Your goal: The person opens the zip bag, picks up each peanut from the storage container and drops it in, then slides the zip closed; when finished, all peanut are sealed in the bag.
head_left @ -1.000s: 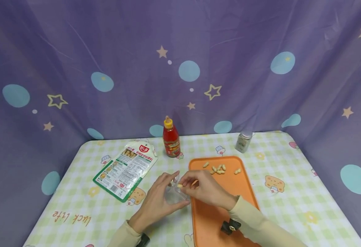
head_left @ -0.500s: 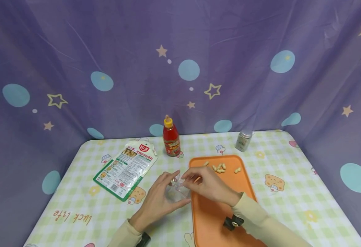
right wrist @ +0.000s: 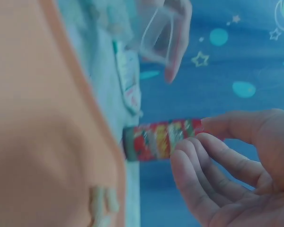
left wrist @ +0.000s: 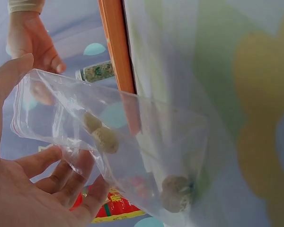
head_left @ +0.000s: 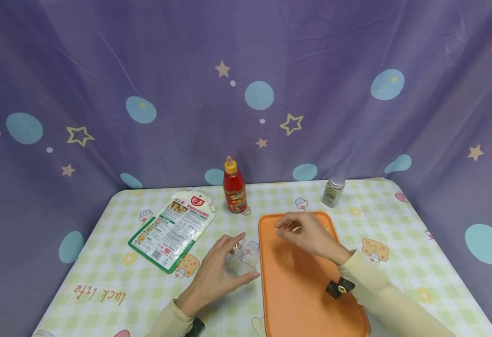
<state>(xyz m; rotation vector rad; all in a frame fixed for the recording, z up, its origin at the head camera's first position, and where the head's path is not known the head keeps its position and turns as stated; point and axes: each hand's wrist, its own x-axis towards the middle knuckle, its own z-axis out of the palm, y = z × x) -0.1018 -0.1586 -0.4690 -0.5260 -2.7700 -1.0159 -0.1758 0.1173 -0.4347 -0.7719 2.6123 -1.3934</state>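
Left hand (head_left: 216,274), lower centre of head view, grips clear bag (left wrist: 132,156) between widely spread thumb and bent fingers, peanuts (left wrist: 105,138) inside. Right hand (head_left: 307,234), over orange tray (head_left: 296,285) right of centre, looks released, fingers loosely bent; blurry shapes, probably tray peanuts (right wrist: 100,205), lower left of right wrist view.

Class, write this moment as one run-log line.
left hand: holds clear bag, peanuts inside | right hand: empty, above orange tray | loose peanuts: on tray

Upright red bottle (head_left: 235,193), small jar (head_left: 332,194), printed packet (head_left: 174,229), checked tablecloth (head_left: 397,285), purple starry curtain (head_left: 178,61)
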